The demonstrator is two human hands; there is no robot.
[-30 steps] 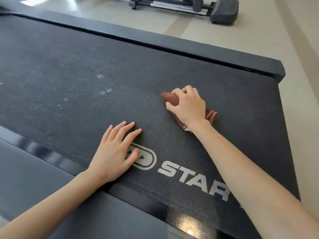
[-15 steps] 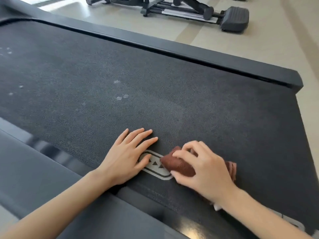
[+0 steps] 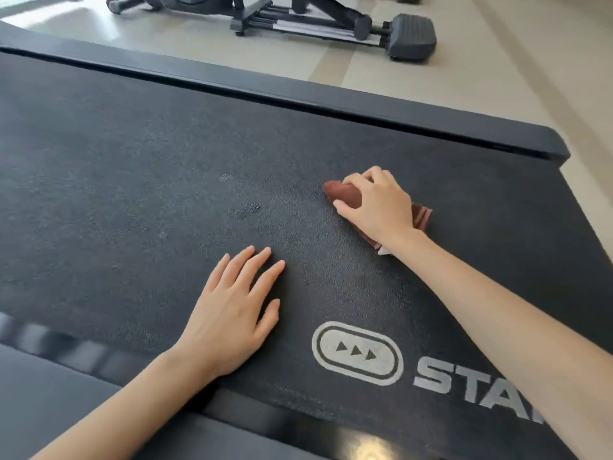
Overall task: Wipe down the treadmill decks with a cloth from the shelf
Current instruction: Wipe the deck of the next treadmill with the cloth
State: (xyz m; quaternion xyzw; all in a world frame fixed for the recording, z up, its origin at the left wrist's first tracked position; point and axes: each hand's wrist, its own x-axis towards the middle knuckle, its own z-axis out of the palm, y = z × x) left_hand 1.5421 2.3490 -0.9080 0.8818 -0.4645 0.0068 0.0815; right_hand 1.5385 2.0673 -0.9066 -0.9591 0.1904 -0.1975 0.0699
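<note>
Two hands on treadmill deck | left hand flat, fingers straight | right hand gripping cloth

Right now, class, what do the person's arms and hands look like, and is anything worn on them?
The left hand and right hand are bare: no gloves, rings or watch visible. The left forearm and right forearm are bare too, no sleeve in frame.
</note>
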